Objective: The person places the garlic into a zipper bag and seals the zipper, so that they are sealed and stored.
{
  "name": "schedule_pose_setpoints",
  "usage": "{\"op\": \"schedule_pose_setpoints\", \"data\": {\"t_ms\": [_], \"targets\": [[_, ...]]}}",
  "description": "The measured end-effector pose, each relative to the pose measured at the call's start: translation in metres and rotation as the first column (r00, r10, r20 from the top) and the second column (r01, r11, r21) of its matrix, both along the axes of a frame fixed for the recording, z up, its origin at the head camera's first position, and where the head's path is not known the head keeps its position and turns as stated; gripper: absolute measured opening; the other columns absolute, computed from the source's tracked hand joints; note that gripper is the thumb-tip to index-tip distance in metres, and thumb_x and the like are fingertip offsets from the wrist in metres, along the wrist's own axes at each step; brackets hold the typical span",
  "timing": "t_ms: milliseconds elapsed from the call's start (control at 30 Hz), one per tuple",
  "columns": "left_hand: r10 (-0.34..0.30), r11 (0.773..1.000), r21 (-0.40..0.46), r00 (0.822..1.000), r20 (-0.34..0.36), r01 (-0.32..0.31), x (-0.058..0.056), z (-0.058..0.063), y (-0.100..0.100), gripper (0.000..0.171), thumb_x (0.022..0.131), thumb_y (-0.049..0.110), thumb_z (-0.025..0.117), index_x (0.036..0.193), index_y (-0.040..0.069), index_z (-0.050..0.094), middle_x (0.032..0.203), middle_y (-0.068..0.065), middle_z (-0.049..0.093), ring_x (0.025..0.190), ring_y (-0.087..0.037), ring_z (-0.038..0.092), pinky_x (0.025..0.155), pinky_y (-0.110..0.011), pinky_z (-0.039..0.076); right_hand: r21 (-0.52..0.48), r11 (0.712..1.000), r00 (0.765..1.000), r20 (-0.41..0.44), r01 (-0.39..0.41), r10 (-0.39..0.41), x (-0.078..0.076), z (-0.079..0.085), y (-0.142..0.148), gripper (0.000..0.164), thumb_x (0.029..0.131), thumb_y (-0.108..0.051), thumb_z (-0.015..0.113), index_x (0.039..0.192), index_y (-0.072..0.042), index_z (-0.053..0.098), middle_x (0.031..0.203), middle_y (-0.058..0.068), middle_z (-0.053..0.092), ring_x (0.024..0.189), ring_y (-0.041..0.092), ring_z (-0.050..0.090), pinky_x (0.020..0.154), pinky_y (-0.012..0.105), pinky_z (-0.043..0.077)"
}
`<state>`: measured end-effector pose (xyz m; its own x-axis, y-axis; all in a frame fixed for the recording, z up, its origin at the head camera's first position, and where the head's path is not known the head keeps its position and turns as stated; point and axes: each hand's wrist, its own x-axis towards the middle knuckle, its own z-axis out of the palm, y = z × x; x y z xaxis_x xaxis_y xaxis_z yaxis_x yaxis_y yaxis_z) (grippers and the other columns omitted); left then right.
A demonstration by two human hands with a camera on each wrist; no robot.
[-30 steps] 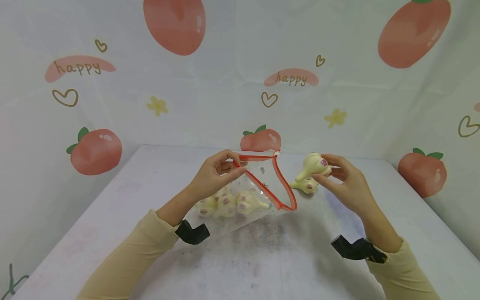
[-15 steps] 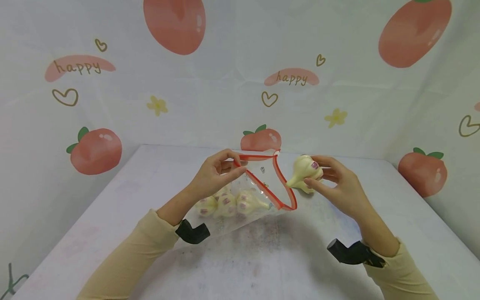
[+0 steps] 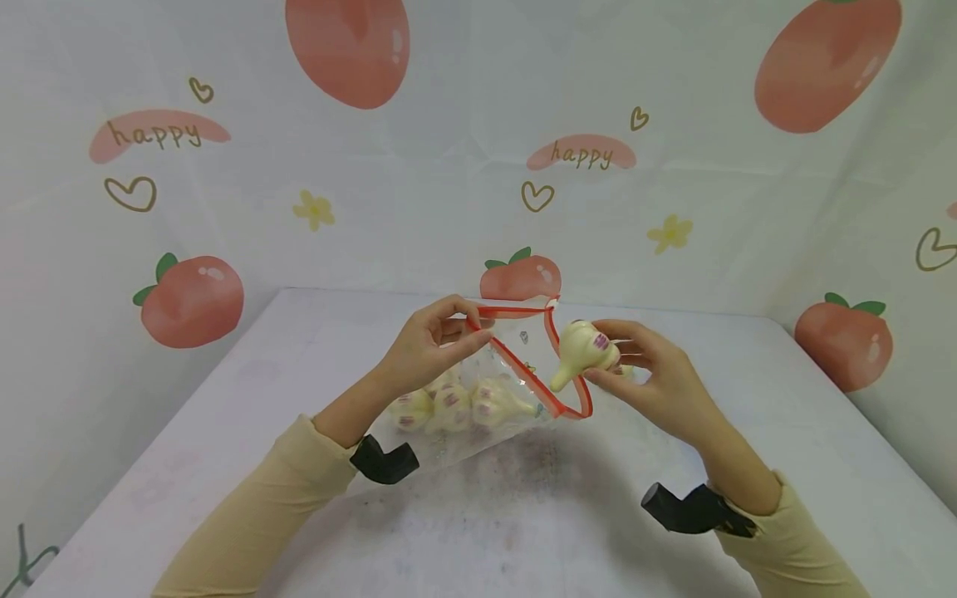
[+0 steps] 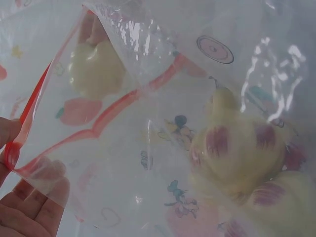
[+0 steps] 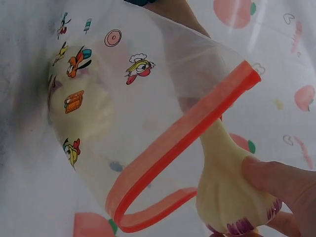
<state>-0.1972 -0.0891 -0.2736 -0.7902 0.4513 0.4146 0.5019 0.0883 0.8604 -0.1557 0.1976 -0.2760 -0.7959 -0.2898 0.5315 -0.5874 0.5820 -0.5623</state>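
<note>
My left hand (image 3: 429,345) pinches the red-edged rim of a clear zip bag (image 3: 478,444), keeping its mouth spread. Inside the bag, several garlic bulbs (image 3: 451,409) with purple patches lie together at the bottom. Between thumb and fingers, my right hand (image 3: 658,378) holds another garlic bulb (image 3: 581,349), stem tilted down toward the bag's mouth. In the right wrist view, the tip of the held bulb's stem (image 5: 217,136) is hidden behind the red zip edge (image 5: 182,143). A further pale bulb (image 3: 626,372) shows partly behind my right fingers.
The white tabletop (image 3: 478,531) runs back to a fabric backdrop (image 3: 419,183) printed with red fruit and hearts. A black wrist mount (image 3: 385,461) sits on the left wrist, with another black mount (image 3: 691,508) on the right.
My right hand has moved left and slightly down, bringing its garlic bulb from beside the bag to the mouth. The left hand and bag have barely moved.
</note>
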Motion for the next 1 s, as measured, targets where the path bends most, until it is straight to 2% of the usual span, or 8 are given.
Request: {"op": "schedule_pose_setpoints", "data": {"t_ms": [333,433,700,1000], "targets": [[0.002,1.000,-0.002,1.000,-0.010,-0.002,0.000,0.001,-0.001,0.012,0.088,0.009,0.062,0.095,0.006,0.053,0.102,-0.009,0.059,0.077,-0.014,0.059,0.064,-0.026,0.043,0.032,0.998,0.999,0.026,-0.047,0.046,0.002,-0.004,-0.012,0.050,0.075,-0.011,0.078,0.121,-0.012,0.058,0.111,0.001,0.065,0.096,-0.004,0.057,0.080,0.016,0.050],[0.004,1.000,-0.002,1.000,-0.009,-0.004,0.000,0.002,0.000,0.012,0.088,0.009,0.062,0.095,0.006,0.053,0.100,-0.005,0.058,0.075,-0.013,0.058,0.064,-0.026,0.043,0.024,0.998,0.998,0.024,-0.066,0.065,0.002,-0.005,-0.015,0.050,0.074,-0.010,0.078,0.120,-0.011,0.059,0.111,0.001,0.064,0.096,-0.002,0.058,0.080,0.016,0.050],[0.004,1.000,0.000,1.000,-0.008,-0.004,0.001,0.003,0.000,0.013,0.088,0.010,0.063,0.095,0.005,0.052,0.098,-0.004,0.058,0.077,-0.013,0.059,0.064,-0.027,0.042,0.023,0.993,0.993,0.020,-0.117,0.117,-0.001,-0.009,-0.021,0.049,0.075,-0.010,0.078,0.119,-0.009,0.059,0.110,0.004,0.065,0.094,0.003,0.059,0.080,0.019,0.052],[0.017,1.000,-0.002,1.000,0.002,-0.017,0.001,0.004,0.001,0.012,0.088,0.008,0.062,0.094,0.005,0.052,0.100,-0.007,0.058,0.080,-0.015,0.061,0.064,-0.026,0.043,0.034,0.985,0.986,0.034,-0.167,0.166,-0.004,-0.014,-0.023,0.048,0.076,-0.004,0.075,0.120,-0.004,0.058,0.115,0.011,0.065,0.087,0.016,0.065,0.077,0.026,0.054]]}}
